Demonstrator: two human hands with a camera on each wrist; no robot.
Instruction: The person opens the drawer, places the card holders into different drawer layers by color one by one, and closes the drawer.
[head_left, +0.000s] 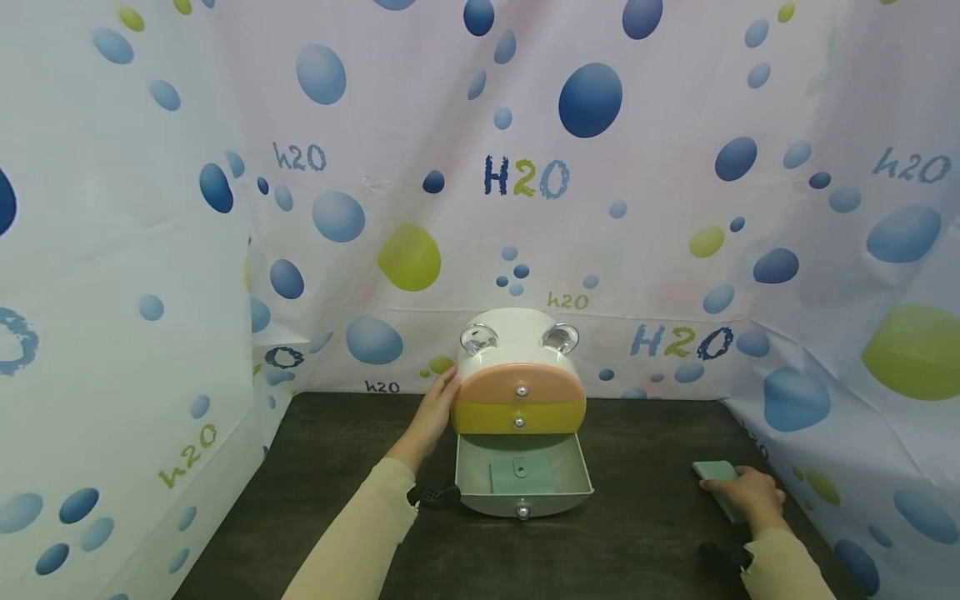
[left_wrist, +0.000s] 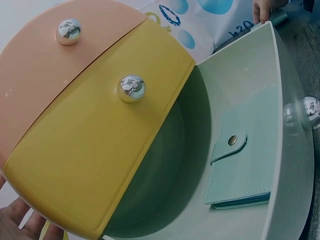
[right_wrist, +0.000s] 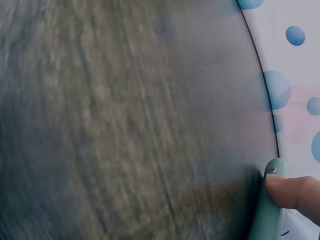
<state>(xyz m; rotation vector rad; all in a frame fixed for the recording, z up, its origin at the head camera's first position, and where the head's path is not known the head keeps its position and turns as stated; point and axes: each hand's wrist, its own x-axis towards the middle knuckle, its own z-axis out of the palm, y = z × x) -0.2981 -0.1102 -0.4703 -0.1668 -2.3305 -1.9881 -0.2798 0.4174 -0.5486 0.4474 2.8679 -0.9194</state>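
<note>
A small drawer cabinet (head_left: pixel 517 333) with a white rounded top stands on the table, with a peach drawer (left_wrist: pixel 75 55) and a yellow drawer (left_wrist: pixel 115 120) closed. Its bottom pale green drawer (head_left: pixel 480 454) is pulled out. Inside that drawer lies a mint-green wallet (left_wrist: pixel 250 145) with a snap strap. My left hand (head_left: pixel 429 421) rests against the cabinet's left side, fingers reaching along it. Off to the right, my right hand (head_left: pixel 753 497) grips a flat mint-green rectangular object (head_left: pixel 716 473), its exact kind unclear; the thumb presses its rounded end in the right wrist view.
The dark wooden table (head_left: pixel 622 550) runs back to a white curtain (head_left: pixel 465 100) with blue and green spots, which also hangs at both sides. Two clear, ear-like loops (head_left: pixel 561 337) stick out from the cabinet top. Silver round knobs (head_left: pixel 522 512) project from the drawers.
</note>
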